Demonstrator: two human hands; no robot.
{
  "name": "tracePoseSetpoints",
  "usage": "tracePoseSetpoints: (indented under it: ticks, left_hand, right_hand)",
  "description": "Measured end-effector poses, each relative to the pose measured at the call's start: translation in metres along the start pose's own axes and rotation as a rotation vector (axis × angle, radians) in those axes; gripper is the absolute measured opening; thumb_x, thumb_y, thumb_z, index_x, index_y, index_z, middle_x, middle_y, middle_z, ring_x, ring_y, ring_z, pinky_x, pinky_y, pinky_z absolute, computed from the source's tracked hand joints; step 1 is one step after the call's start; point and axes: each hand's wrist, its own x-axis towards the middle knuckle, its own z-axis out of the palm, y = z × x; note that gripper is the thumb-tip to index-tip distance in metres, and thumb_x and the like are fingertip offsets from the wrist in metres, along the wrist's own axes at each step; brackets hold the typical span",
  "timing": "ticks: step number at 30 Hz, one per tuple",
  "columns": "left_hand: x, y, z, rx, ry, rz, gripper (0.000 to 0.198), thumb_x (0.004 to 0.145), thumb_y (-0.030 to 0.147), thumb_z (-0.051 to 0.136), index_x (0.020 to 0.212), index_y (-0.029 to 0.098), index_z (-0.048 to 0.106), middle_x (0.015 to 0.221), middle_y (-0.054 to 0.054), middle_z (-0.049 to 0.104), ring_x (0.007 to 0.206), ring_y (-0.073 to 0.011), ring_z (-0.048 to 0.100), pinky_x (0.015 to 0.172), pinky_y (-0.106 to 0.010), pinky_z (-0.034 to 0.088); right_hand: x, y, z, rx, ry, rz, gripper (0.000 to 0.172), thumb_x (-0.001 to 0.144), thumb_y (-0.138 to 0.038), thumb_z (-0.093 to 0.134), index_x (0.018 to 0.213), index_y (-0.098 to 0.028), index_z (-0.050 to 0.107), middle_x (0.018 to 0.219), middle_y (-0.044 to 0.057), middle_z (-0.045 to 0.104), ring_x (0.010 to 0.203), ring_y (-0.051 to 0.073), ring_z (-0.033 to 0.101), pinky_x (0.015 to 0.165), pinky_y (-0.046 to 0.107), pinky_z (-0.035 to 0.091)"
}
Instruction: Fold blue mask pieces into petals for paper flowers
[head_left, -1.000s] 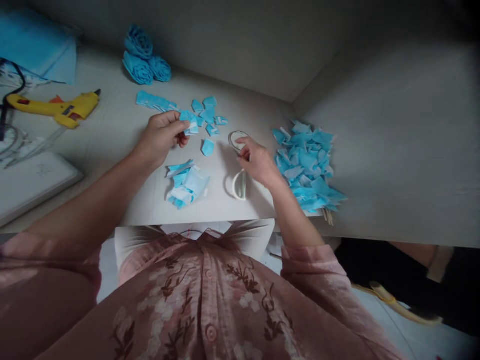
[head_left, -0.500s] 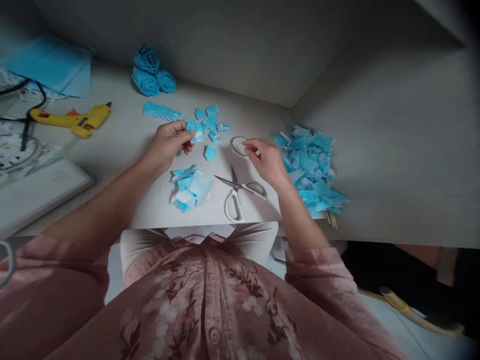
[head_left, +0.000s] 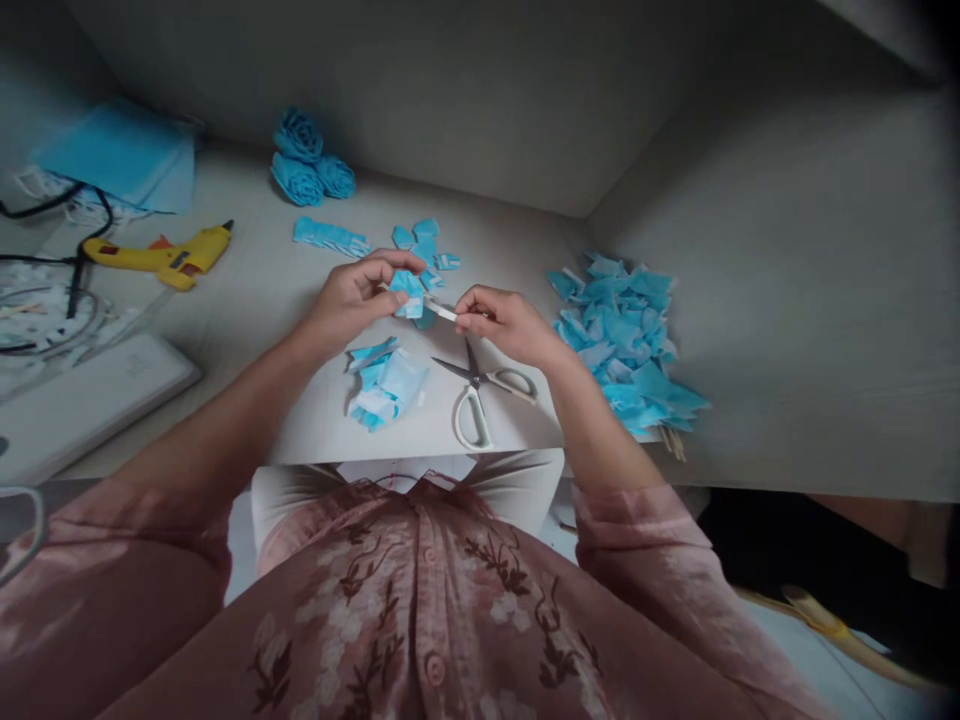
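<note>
Pinched in my left hand (head_left: 367, 292) is a small blue cut piece (head_left: 406, 294), shaped like a petal, with a white patch on it. My right hand (head_left: 499, 320) grips a thin white roll of tape (head_left: 441, 309), seen edge-on, its near end beside the blue piece. Whether the two touch I cannot tell. Just beyond my fingers lie several loose blue petals (head_left: 425, 240), partly covered by my left hand. Open-bladed scissors (head_left: 475, 380) with white handles rest below my right hand. Blue and white scraps (head_left: 386, 385) sit nearer the table edge.
On the right is a large heap of blue pieces (head_left: 622, 330) with sticks (head_left: 675, 440) under it. A blue strip (head_left: 330, 236) and blue fabric roses (head_left: 300, 165) lie further back. At left are a yellow glue gun (head_left: 169, 258), blue sheets (head_left: 120, 155) and a white box (head_left: 105, 400).
My right hand has picked the tape roll up off the table and brought it left to the blue piece. My left hand has shifted slightly right and nearer, still holding that piece.
</note>
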Motion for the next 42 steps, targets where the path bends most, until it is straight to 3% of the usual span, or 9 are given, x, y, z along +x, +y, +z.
tracePoseSetpoints:
  ticks: [4,9,14,18,23,27,30,34,42]
  left_hand:
    - [-0.004,0.003,0.001,0.009,-0.14,-0.033,0.031,0.073,0.036,0.078,0.066,0.018,0.054,0.09,-0.007,0.072,0.085,-0.0191,0.066,0.076,-0.031,0.051]
    - [-0.001,-0.007,0.001,-0.023,-0.034,0.005,0.028,0.067,0.033,0.083,0.065,0.019,0.058,0.069,0.001,0.059,0.061,-0.0108,0.052,0.058,-0.024,0.041]
    - [0.003,-0.012,-0.001,-0.029,0.111,0.029,0.032,0.069,0.041,0.083,0.068,0.019,0.059,0.069,0.0,0.061,0.065,-0.0122,0.055,0.063,-0.026,0.045]
    - [0.003,-0.012,0.001,-0.005,0.116,-0.017,0.037,0.068,0.045,0.084,0.069,0.02,0.056,0.072,0.0,0.064,0.069,-0.0137,0.058,0.067,-0.027,0.048]
    - [0.002,-0.01,0.002,-0.02,0.144,-0.019,0.033,0.066,0.042,0.083,0.068,0.02,0.058,0.069,0.0,0.063,0.067,-0.0136,0.057,0.065,-0.027,0.048]
    - [0.002,-0.007,0.001,-0.055,0.141,-0.062,0.031,0.067,0.041,0.082,0.07,0.02,0.059,0.072,-0.001,0.067,0.068,-0.0152,0.062,0.068,-0.029,0.051]
    - [0.001,-0.006,0.002,-0.049,0.146,-0.068,0.03,0.068,0.04,0.082,0.07,0.02,0.059,0.071,-0.001,0.067,0.067,-0.0149,0.062,0.066,-0.028,0.051]
    - [0.001,-0.005,0.003,-0.026,0.168,-0.064,0.028,0.067,0.037,0.082,0.068,0.02,0.059,0.069,0.0,0.064,0.066,-0.0138,0.06,0.064,-0.027,0.049]
    - [-0.002,-0.004,0.012,0.009,0.127,-0.023,0.023,0.067,0.034,0.078,0.068,0.019,0.061,0.078,-0.003,0.066,0.075,-0.015,0.06,0.073,-0.029,0.049]
  right_hand:
    - [-0.003,-0.017,-0.004,0.086,0.041,-0.063,0.024,0.095,-0.04,0.062,0.094,-0.017,0.067,0.087,0.003,0.073,0.077,0.014,0.061,0.074,0.027,0.047]
    - [-0.04,-0.026,-0.004,-0.387,0.328,0.036,0.032,0.102,-0.035,0.054,0.123,-0.017,0.068,0.122,0.013,0.075,0.104,0.023,0.07,0.091,0.036,0.052]
    - [-0.104,-0.038,0.027,-0.773,-0.02,0.305,0.057,0.099,-0.041,0.062,0.146,-0.009,0.056,0.113,0.02,0.078,0.102,0.033,0.074,0.087,0.042,0.058]
    - [-0.126,-0.036,0.06,-0.842,0.003,0.285,0.064,0.092,-0.033,0.07,0.149,-0.008,0.053,0.137,0.026,0.067,0.124,0.037,0.066,0.102,0.049,0.056]
    - [-0.119,-0.008,0.047,-0.596,0.194,0.32,0.059,0.08,-0.015,0.067,0.138,-0.012,0.061,0.119,0.019,0.074,0.11,0.034,0.069,0.1,0.052,0.055]
    - [-0.105,0.017,0.014,0.015,0.306,0.385,0.065,0.077,-0.032,0.076,0.138,-0.021,0.057,0.105,0.008,0.072,0.092,0.023,0.07,0.09,0.042,0.058]
    - [-0.092,0.013,0.007,0.186,0.38,0.282,0.072,0.077,-0.05,0.08,0.138,-0.023,0.055,0.107,0.008,0.071,0.094,0.022,0.07,0.087,0.039,0.057]
    - [-0.073,-0.015,0.02,-0.178,0.445,0.131,0.071,0.083,-0.055,0.074,0.144,-0.022,0.056,0.123,0.014,0.069,0.113,0.03,0.065,0.101,0.047,0.051]
    - [-0.045,-0.031,0.043,-0.727,0.436,0.053,0.066,0.095,-0.051,0.059,0.15,-0.016,0.055,0.112,0.018,0.066,0.106,0.035,0.059,0.097,0.048,0.049]
